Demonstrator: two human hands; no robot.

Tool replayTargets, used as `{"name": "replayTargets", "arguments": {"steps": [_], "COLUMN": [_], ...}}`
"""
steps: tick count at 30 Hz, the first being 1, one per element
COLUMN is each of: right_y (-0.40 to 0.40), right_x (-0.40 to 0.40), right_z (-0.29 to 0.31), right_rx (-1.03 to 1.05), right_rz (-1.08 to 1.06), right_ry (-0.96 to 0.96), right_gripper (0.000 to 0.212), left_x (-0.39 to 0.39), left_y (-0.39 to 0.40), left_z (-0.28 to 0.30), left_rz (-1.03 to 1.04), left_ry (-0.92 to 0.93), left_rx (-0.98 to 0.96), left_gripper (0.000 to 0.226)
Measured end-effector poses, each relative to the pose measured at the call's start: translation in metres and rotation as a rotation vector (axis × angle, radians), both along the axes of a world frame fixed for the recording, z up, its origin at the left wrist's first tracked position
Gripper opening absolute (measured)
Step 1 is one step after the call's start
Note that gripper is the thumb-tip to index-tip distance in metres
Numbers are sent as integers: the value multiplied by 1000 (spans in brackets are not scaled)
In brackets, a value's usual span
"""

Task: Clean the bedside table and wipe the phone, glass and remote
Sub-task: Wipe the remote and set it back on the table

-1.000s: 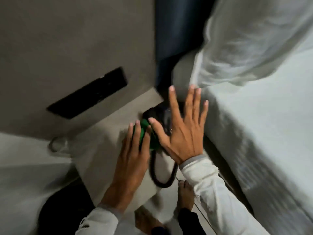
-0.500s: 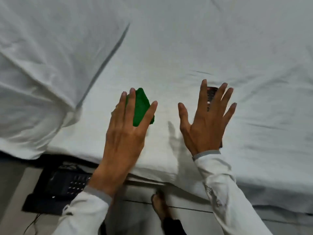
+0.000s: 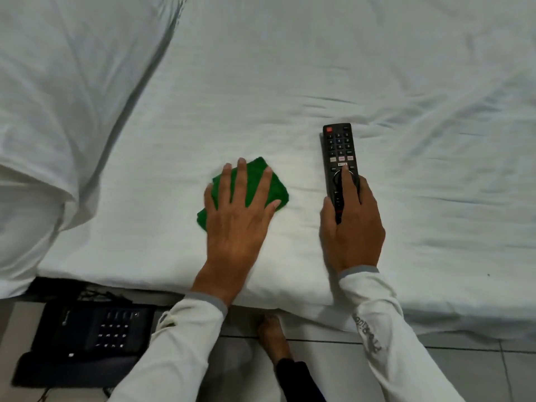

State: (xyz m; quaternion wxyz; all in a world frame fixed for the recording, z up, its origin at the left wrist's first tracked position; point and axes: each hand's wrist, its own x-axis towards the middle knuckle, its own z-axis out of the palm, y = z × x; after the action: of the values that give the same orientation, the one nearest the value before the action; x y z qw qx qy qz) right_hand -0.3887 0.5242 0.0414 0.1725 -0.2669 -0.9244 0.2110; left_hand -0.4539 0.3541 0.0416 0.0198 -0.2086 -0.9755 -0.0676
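Note:
A black remote (image 3: 338, 152) lies on the white bed sheet (image 3: 290, 82), buttons up, pointing away from me. My right hand (image 3: 352, 224) wraps its near end, thumb on the left side and index finger resting on the buttons. A folded green cloth (image 3: 255, 181) lies on the sheet to the left of the remote. My left hand (image 3: 237, 221) rests flat on it with fingers spread. A black desk phone (image 3: 87, 340) sits on the bedside table (image 3: 17, 317) at the lower left. No glass is in view.
A white pillow or folded duvet (image 3: 43, 126) bulges at the left of the bed. Below the bed edge are grey floor tiles (image 3: 464, 367) and my bare foot (image 3: 274, 335). Phone cords (image 3: 98, 294) lie behind the phone.
The view swung from the bedside table to the bed. Both hands came down: the left pressed the green cloth onto the sheet, the right took hold of the remote.

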Motion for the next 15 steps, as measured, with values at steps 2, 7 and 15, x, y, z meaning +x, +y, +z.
{"name": "replayTargets", "arguments": {"steps": [2,7,15], "right_y": [-14,-64,-192], "right_x": [-1,-4,10], "right_z": [6,26,50], "right_rx": [-95,-415,-1537], "right_rz": [44,211,347], "right_ry": [41,256,11], "right_gripper": [59,55,46], "left_x": [-2,17,114], "left_y": [-2,-17,-160], "left_z": [-5,2,32], "left_rz": [-17,-46,396], "left_ry": [37,44,40], "left_rx": [32,181,734], "left_gripper": [53,63,44]}}
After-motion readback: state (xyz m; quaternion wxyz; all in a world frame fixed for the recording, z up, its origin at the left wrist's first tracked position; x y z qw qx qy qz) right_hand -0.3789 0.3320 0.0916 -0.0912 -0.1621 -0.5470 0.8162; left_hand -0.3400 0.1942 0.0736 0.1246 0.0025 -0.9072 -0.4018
